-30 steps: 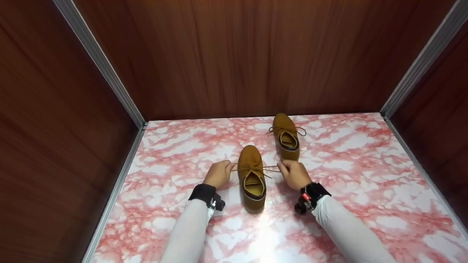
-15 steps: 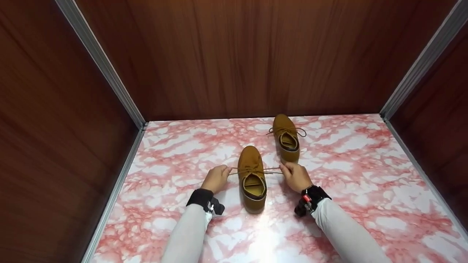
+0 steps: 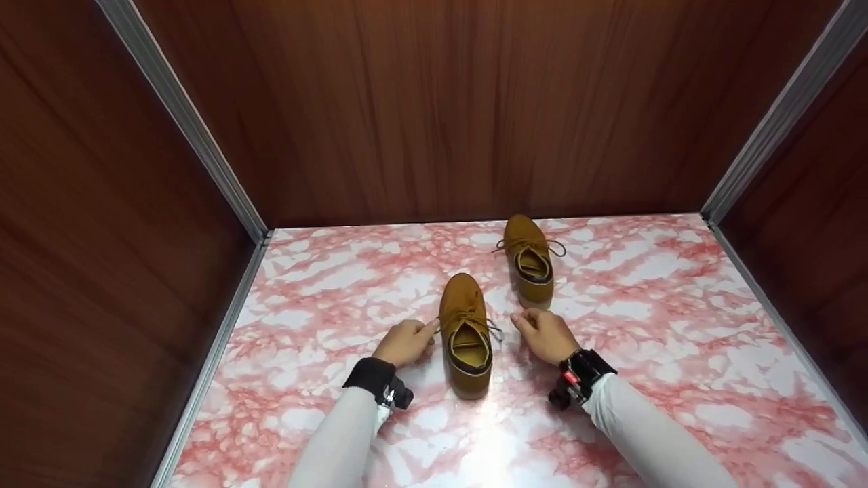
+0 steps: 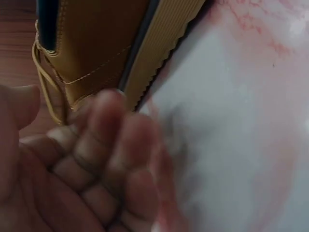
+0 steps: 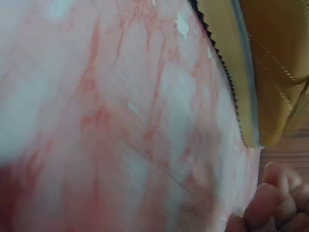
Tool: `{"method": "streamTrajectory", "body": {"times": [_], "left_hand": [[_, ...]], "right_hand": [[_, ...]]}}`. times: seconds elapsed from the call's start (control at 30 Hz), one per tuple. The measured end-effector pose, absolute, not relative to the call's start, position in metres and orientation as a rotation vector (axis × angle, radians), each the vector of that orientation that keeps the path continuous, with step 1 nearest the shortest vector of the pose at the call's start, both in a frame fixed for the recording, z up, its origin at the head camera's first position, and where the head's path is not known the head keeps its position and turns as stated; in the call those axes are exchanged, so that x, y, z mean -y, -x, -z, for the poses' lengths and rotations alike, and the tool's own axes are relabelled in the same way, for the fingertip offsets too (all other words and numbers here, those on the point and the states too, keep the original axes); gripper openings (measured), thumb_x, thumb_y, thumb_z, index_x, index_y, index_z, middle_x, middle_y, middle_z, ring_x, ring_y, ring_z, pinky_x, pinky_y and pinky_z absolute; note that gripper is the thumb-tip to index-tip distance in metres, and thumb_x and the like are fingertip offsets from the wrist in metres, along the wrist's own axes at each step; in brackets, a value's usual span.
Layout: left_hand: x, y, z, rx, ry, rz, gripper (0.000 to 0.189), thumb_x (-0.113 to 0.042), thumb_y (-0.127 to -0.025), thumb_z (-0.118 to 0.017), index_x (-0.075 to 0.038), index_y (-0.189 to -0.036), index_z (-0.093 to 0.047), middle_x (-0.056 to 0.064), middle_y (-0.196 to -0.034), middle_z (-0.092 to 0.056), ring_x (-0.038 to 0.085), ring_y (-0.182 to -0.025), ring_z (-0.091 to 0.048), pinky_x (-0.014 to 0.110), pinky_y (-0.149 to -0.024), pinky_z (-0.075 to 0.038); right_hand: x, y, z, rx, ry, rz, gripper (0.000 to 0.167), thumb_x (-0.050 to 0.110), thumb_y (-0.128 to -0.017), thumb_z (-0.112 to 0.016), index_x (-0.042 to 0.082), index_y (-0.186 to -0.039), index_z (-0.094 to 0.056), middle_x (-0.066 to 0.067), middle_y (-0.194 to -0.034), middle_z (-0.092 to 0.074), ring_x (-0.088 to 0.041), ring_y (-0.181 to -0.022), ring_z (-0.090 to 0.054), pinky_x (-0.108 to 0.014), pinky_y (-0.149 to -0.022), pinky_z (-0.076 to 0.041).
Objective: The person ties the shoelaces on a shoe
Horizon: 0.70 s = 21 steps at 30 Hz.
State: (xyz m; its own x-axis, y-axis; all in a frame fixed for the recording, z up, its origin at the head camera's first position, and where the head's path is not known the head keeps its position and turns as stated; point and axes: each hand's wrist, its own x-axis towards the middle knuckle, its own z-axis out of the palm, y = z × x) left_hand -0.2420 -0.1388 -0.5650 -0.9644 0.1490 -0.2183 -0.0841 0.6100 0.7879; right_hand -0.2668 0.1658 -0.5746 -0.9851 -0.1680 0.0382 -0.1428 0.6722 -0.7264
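Observation:
A tan lace-up shoe (image 3: 462, 293) stands upright between my hands, toe pointing away, its brown shoelace (image 3: 497, 331) tied in a bow. My left hand (image 3: 405, 342) is beside its left side. In the left wrist view, its thumb is apart from the loosely bent fingers (image 4: 137, 140), and a shoelace loop (image 4: 48, 89) hangs close by; I see no lace held. To the right, apart from the shoe (image 5: 224, 43), is my right hand (image 3: 549, 335), fingers loosely bent and holding nothing visible. Only its fingertips (image 5: 263, 203) show in the right wrist view.
A matching tan shoe (image 3: 521, 230) with a tied lace stands farther back, slightly right. Both shoes are on a pink-and-white marbled surface (image 3: 325, 271). Dark wood panels (image 3: 434, 122) rise at the back and both sides, with grey metal strips (image 3: 196, 129) at the corners.
Earlier both hands pulled the shoelace taut to either side of the near shoe. Now the lace has slackened and the hands have let go, moving slightly nearer to me.

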Motion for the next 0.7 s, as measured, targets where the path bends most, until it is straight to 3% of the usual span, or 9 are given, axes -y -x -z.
{"method": "streamTrajectory", "body": {"times": [0.1, 0.17, 0.33, 0.5, 0.7], "left_hand": [[0.142, 0.235, 0.559, -2.58, -0.008, -1.203, 0.069, -0.064, -0.105, -0.043, -0.003, -0.098, -0.073, 0.019, -0.085, -0.077, 0.024, -0.064, -0.068, 0.028, -0.064, -0.049], [0.143, 0.229, 0.557, -2.554, 0.001, -1.192, 0.071, -0.067, -0.104, -0.042, -0.003, -0.101, -0.073, 0.018, -0.085, -0.077, 0.028, -0.068, -0.071, 0.029, -0.065, -0.05], [0.136, 0.216, 0.556, -2.491, -0.035, -1.217, 0.072, -0.07, -0.102, -0.044, -0.003, -0.108, -0.071, 0.014, -0.09, -0.078, 0.033, -0.077, -0.075, 0.029, -0.061, -0.051], [0.126, 0.206, 0.559, -2.475, -0.081, -1.238, 0.067, -0.069, -0.101, -0.048, -0.007, -0.106, -0.07, 0.016, -0.092, -0.075, 0.032, -0.074, -0.072, 0.03, -0.058, -0.049], [0.12, 0.199, 0.566, -2.421, -0.066, -1.338, 0.06, -0.066, -0.102, -0.051, -0.011, -0.119, -0.066, 0.014, -0.102, -0.072, 0.029, -0.071, -0.072, 0.033, -0.055, -0.054]], "right_hand": [[-0.17, 0.261, 0.57, -2.839, 0.281, 1.247, 0.028, 0.033, -0.106, -0.06, 0.008, -0.108, -0.073, -0.004, -0.084, -0.073, -0.012, -0.075, -0.064, -0.033, -0.078, -0.051], [-0.172, 0.255, 0.567, -2.815, 0.296, 1.255, 0.027, 0.033, -0.106, -0.06, 0.009, -0.109, -0.072, -0.005, -0.09, -0.073, -0.012, -0.08, -0.064, -0.033, -0.077, -0.052], [-0.169, 0.239, 0.565, -2.695, 0.328, 1.289, 0.029, 0.036, -0.106, -0.06, 0.01, -0.109, -0.072, -0.005, -0.094, -0.076, -0.017, -0.086, -0.071, -0.035, -0.078, -0.057], [-0.158, 0.225, 0.567, -2.575, 0.401, 1.296, 0.035, 0.038, -0.107, -0.059, 0.006, -0.114, -0.072, -0.011, -0.098, -0.079, -0.025, -0.086, -0.075, -0.038, -0.08, -0.059], [-0.148, 0.218, 0.573, -2.584, 0.569, 1.202, 0.049, 0.046, -0.108, -0.054, 0.005, -0.127, -0.071, -0.01, -0.113, -0.078, -0.025, -0.107, -0.073, -0.048, -0.101, -0.056]]}}
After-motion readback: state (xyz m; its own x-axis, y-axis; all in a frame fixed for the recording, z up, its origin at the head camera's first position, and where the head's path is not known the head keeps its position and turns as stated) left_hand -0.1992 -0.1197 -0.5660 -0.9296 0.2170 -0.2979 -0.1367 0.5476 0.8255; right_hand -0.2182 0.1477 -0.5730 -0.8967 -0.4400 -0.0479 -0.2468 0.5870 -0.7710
